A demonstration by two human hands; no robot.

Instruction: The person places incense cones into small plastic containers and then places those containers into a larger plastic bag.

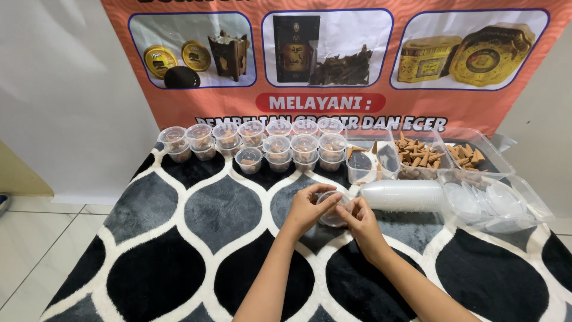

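Note:
My left hand [307, 207] and my right hand [359, 217] meet over a small clear plastic cup [331, 211] on the black, grey and white patterned rug [196, 238]. Both hands hold the cup, fingers curled around its rim from either side. What is inside the cup is hidden by my fingers. Behind them, a group of small lidded cups [256, 143] holding brown cone pieces stands stacked in rows.
A sleeve of stacked clear cups [405, 195] lies on its side to the right. Clear containers hold brown cones [420, 154] and lids [500, 203]. An orange banner [333, 59] hangs on the wall behind. White floor tiles [36, 238] lie to the left.

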